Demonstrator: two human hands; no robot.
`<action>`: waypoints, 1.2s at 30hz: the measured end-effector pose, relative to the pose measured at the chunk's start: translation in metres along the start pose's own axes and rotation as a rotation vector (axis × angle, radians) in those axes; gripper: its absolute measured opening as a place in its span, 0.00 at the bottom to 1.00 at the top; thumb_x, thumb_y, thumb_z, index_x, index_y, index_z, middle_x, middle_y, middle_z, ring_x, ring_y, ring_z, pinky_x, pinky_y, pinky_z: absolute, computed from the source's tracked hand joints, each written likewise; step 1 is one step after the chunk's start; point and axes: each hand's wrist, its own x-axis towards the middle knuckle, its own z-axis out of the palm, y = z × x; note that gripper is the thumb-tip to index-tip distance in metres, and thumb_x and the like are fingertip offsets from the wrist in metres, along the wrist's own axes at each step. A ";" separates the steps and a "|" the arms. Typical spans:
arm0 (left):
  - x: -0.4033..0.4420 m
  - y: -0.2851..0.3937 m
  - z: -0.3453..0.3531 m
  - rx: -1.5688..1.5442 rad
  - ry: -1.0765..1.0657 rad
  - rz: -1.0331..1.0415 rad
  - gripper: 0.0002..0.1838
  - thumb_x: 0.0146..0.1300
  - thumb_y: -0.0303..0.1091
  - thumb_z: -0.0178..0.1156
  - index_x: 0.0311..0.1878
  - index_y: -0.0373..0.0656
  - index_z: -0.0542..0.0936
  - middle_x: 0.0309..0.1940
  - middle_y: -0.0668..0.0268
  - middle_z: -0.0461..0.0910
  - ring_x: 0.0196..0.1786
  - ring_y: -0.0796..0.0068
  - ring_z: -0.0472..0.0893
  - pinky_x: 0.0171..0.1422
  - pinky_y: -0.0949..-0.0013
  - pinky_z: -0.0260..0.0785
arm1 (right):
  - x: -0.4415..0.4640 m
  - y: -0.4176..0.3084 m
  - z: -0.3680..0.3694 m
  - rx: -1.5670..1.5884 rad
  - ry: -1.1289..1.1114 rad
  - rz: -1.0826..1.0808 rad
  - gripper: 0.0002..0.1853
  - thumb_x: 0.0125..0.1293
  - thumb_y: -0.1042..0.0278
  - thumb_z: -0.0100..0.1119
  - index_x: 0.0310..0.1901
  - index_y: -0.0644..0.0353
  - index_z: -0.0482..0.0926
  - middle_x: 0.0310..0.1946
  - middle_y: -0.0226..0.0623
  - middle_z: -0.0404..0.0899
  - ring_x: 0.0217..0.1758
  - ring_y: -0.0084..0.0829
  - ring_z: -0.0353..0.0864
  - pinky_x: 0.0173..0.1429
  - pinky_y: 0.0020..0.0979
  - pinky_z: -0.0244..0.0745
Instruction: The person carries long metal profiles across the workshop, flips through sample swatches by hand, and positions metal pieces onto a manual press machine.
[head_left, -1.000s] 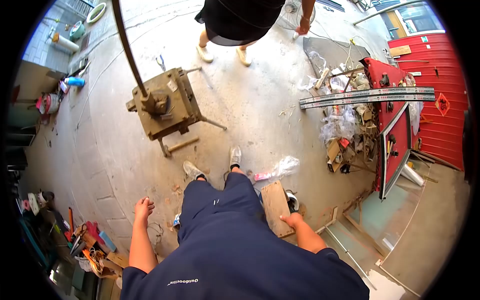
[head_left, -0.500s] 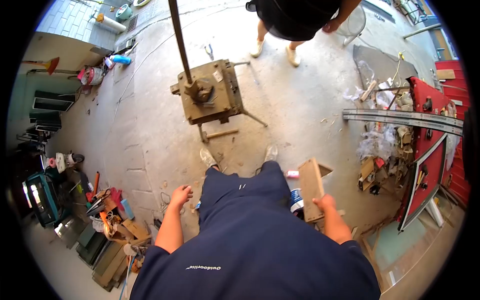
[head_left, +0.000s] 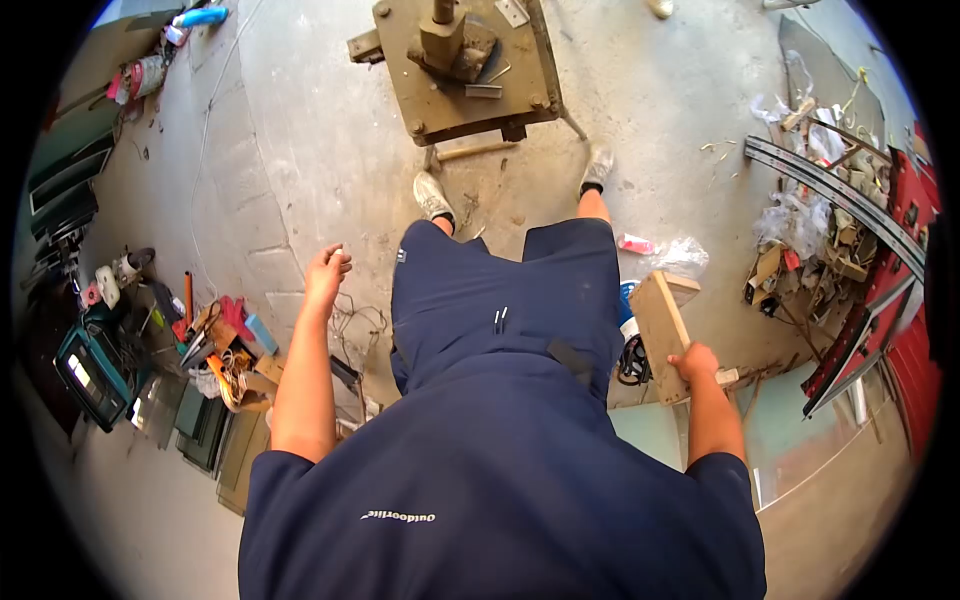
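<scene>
My right hand point(head_left: 695, 362) is closed around the edge of a small wooden stool point(head_left: 660, 325), a flat board with shorter pieces jutting from one side. It is held on edge beside my right thigh. My left hand point(head_left: 327, 275) hangs in the air on the other side, fingers loosely bent and apart, touching nothing that I can see. In front of my feet stands a heavy metal machine stand point(head_left: 455, 95), its square top holding a round fitting, a post and small metal pieces. A wooden-looking rod point(head_left: 475, 151) lies on the floor at its base.
Metal rails point(head_left: 840, 190) stick out at the right over a scrap pile point(head_left: 810, 225). A pink-labelled item point(head_left: 637, 244) and clear plastic point(head_left: 685, 257) lie by my right leg. At left are boxed tools point(head_left: 225, 350) and stacked panels point(head_left: 240, 460). Glass sheets point(head_left: 780, 425) lie behind the stool.
I am nearer the machine stand, which now sits higher in view. The stool has come along in my right hand. The other person has left the view except for one shoe.
</scene>
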 end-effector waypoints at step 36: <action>0.059 0.027 0.199 -0.024 0.250 -0.282 0.19 0.81 0.39 0.55 0.67 0.41 0.78 0.34 0.68 0.84 0.21 0.86 0.72 0.23 0.81 0.61 | 0.381 -0.405 0.125 0.184 0.044 -1.232 0.26 0.50 0.59 0.82 0.50 0.55 0.84 0.47 0.43 0.83 0.57 0.48 0.81 0.62 0.47 0.75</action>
